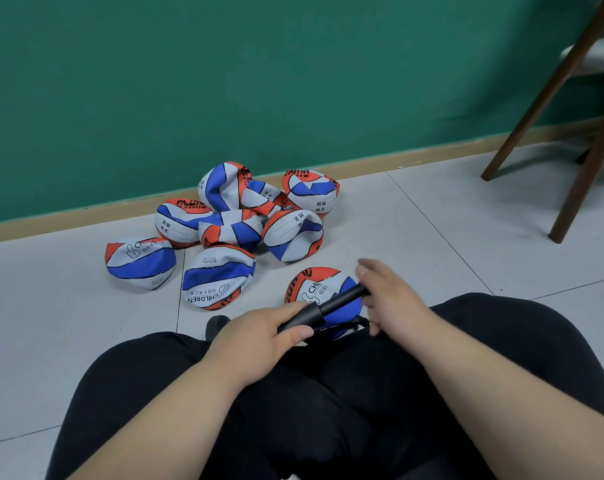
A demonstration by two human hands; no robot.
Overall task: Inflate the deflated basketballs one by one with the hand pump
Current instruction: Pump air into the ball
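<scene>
- Both hands are on the black hand pump (328, 304). The left hand (259, 337) wraps the barrel, and the right hand (390, 303), blurred, closes on the handle end.
- A green wall (224, 81) and tan skirting board (86, 225) meet a pale grey tiled floor (432, 220).
- Dark wooden chair legs (519, 131) stand at right.
- Deflated basketballs (238, 223), red, white and blue, are heaped by the wall. One ball (314, 282) lies just beyond the pump, between the knees.
- Readable print: "CHILDREN", 班级, 姓名.

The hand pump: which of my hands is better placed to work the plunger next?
Right, probably. The right hand is at the thin rod end of the hand pump, though its grip is blurred; the left hand grips the thick barrel, steadying it.
</scene>
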